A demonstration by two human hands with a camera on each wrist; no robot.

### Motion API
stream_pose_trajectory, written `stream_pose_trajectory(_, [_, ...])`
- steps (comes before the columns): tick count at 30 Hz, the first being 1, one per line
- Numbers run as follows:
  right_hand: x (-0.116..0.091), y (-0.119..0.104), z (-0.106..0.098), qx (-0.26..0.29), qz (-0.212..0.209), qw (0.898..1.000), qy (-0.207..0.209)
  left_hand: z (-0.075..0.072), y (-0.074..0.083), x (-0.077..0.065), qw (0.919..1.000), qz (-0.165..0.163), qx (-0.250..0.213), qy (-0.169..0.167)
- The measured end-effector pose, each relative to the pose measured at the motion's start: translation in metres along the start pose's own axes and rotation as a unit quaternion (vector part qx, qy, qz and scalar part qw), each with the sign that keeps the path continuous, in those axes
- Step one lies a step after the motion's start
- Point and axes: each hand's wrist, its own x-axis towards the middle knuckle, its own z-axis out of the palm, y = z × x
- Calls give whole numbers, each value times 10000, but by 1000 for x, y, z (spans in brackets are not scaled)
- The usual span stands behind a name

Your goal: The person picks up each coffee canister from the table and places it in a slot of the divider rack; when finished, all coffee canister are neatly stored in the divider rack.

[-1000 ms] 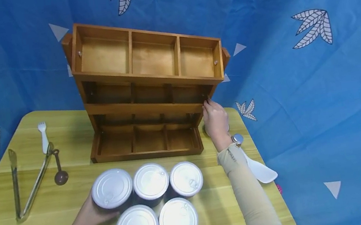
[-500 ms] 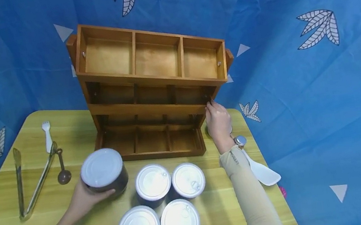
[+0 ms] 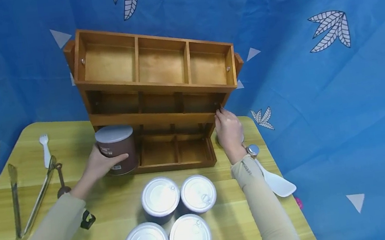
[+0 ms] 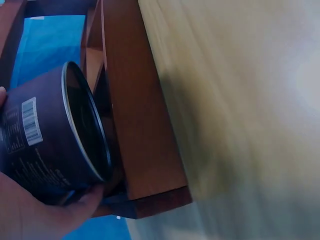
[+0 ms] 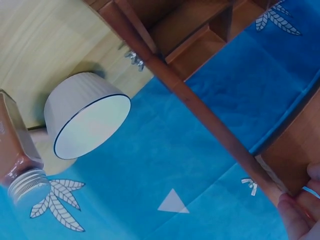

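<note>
My left hand [image 3: 101, 162] grips a dark brown can [image 3: 117, 150] with a pale lid around its side. It holds the can at the left compartment of the lowest tier of a three-tier wooden shelf [image 3: 155, 116]. In the left wrist view the can's [image 4: 35, 135] rimmed end tilts close over the bottom tier's front board [image 4: 137, 110], thumb along its side. At the shelf's right end my right hand [image 3: 229, 129] holds the wooden frame by the middle tier, fingertips [image 5: 292, 212] on the wood. Several lidded cans [image 3: 160, 197] stand grouped in front of the shelf.
Metal tongs [image 3: 15, 204], a white fork [image 3: 46, 153] and a brown measuring spoon [image 3: 60, 176] lie at left. Beyond the right hand are a white bowl [image 5: 75, 110], a silver-capped bottle [image 5: 15, 140] and a white spatula [image 3: 279, 184]. Blue patterned cloth hangs behind.
My left hand has lifted the can from the back left of the group and carried it forward to the shelf's lowest tier, tilting it. The right hand keeps its hold on the frame.
</note>
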Motion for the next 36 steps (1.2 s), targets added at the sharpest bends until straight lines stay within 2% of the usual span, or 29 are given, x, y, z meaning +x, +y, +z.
stream_pose_trajectory(5, [0, 0, 1, -1, -73, 10000, 65, 9, 1, 14, 9976, -100, 545, 408])
stream_pose_trajectory(10, [1, 0, -1, -32, -69, 10000, 59, 27, -11, 21, 9934, 2, 658, 942])
stream_pose_trajectory(14, [2, -1, -3, -44, -59, 10000, 46, 41, -21, 22, 9905, 108, 672, 1192])
stream_pose_trajectory(17, [2, -2, -4, -32, -53, 10000, 21, 49, -27, 20, 9896, 114, 729, 1237])
stream_pose_trajectory(21, [1, -2, -4, -35, -11, 10000, -42, 56, -32, 19, 9901, -60, 748, 1184])
stream_pose_trajectory(25, [0, -3, -2, -41, 20, 10000, -77, 54, -34, 17, 9913, -289, 681, 1087])
stream_pose_trajectory(28, [-1, -2, 0, -51, 26, 10000, -55, 50, -34, 14, 9928, -339, 713, 902])
stream_pose_trajectory(32, [-1, 0, 0, -37, 57, 9999, -83, 37, -32, 0, 9958, -91, 735, 541])
stream_pose_trajectory(34, [-1, 0, 1, -23, 69, 9999, -104, 30, -28, -19, 9960, 17, 810, 374])
stream_pose_trajectory(36, [0, 0, 0, -6, 60, 9999, -119, 26, -25, -44, 9959, 216, 835, 281])
